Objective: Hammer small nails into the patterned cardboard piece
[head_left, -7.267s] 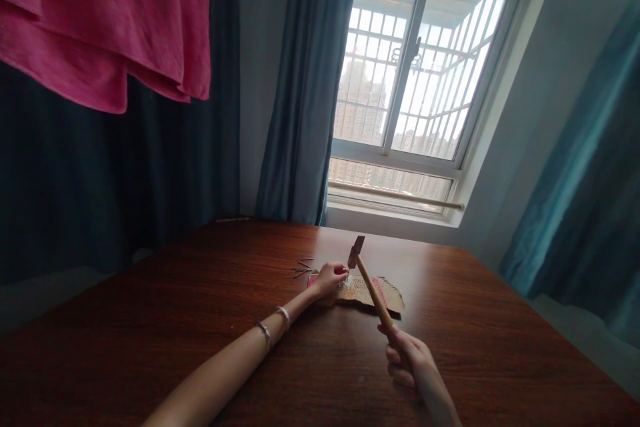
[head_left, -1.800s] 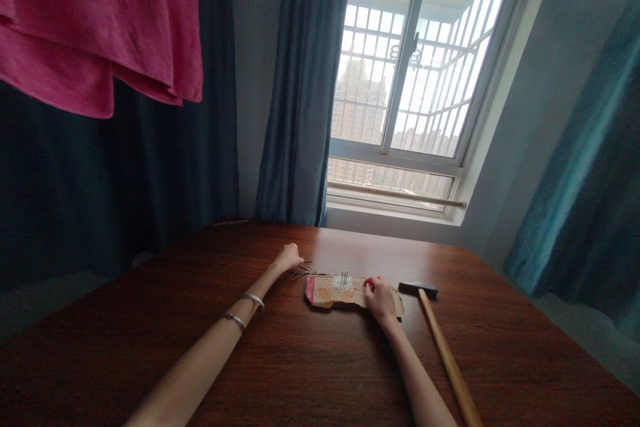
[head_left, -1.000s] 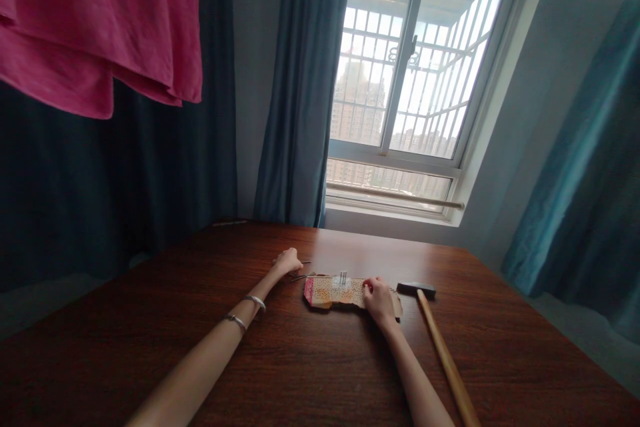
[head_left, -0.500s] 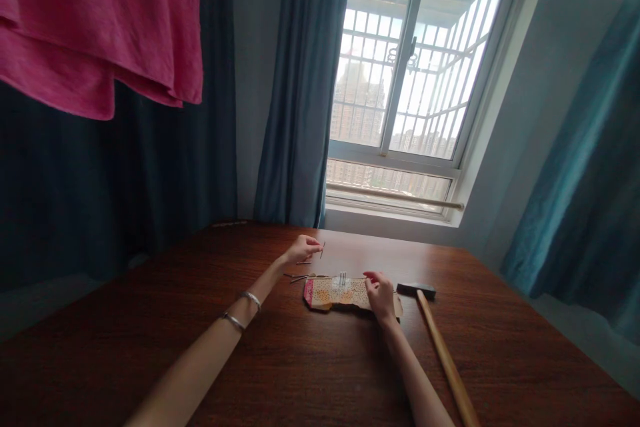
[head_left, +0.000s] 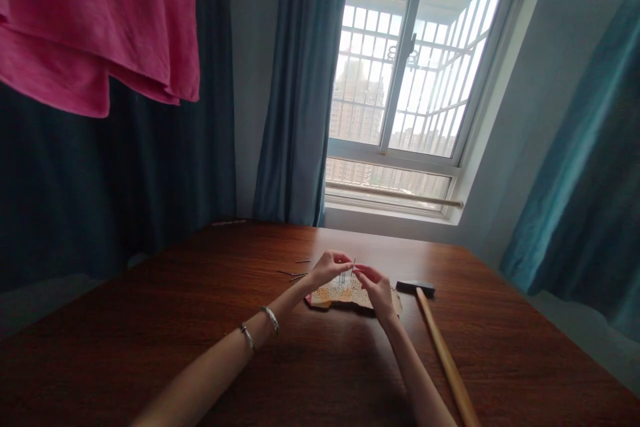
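A thin nail [head_left: 353,266] is pinched between the fingertips of my left hand [head_left: 327,268] and my right hand [head_left: 373,284], just above a flat piece of patterned cardboard [head_left: 340,294] lying on the wooden table [head_left: 200,333]. A few nails [head_left: 343,276] stand upright in the cardboard below the hands. Several loose nails [head_left: 296,273] lie on the table left of my left hand. A hammer [head_left: 434,335] with a dark head and long wooden handle rests on the table to the right of my right hand, untouched.
A window with a grille [head_left: 400,100] is behind the table's far edge, with blue curtains [head_left: 295,80] at both sides. A pink cloth [head_left: 100,20] hangs at the upper left. My left wrist wears two bracelets [head_left: 260,325].
The hammer was put down on the right. My left hand picked a nail from the loose pile and brought it right over the cardboard, where my right hand rose to meet it.
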Demonstrator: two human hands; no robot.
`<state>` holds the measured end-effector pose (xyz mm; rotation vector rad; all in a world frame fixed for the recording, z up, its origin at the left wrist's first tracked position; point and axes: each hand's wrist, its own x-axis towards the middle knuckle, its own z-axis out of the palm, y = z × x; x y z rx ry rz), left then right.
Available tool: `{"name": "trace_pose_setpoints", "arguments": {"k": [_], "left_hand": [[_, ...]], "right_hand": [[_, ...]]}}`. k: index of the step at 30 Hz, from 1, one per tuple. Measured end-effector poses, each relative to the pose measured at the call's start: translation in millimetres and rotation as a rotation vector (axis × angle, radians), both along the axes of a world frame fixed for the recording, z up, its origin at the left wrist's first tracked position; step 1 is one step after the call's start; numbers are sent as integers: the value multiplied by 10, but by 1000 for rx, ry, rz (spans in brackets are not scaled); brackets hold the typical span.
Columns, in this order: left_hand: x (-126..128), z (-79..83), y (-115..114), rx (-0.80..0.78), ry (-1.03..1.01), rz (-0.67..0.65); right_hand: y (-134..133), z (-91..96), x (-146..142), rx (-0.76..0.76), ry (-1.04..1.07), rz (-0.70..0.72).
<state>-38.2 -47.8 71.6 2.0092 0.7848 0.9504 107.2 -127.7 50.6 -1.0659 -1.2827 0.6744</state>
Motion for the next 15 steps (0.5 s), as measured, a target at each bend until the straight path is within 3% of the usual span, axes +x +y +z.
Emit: {"name": "trace_pose_setpoints", "arguments": {"k": [9,15], "left_hand": [[54,-11,-101,25,-39,-50],[-17,-107,126,123,-83,169]], "right_hand": [[70,-112,33,-17,10,-27],[176,-171,103,-69,-80,-78]]}}
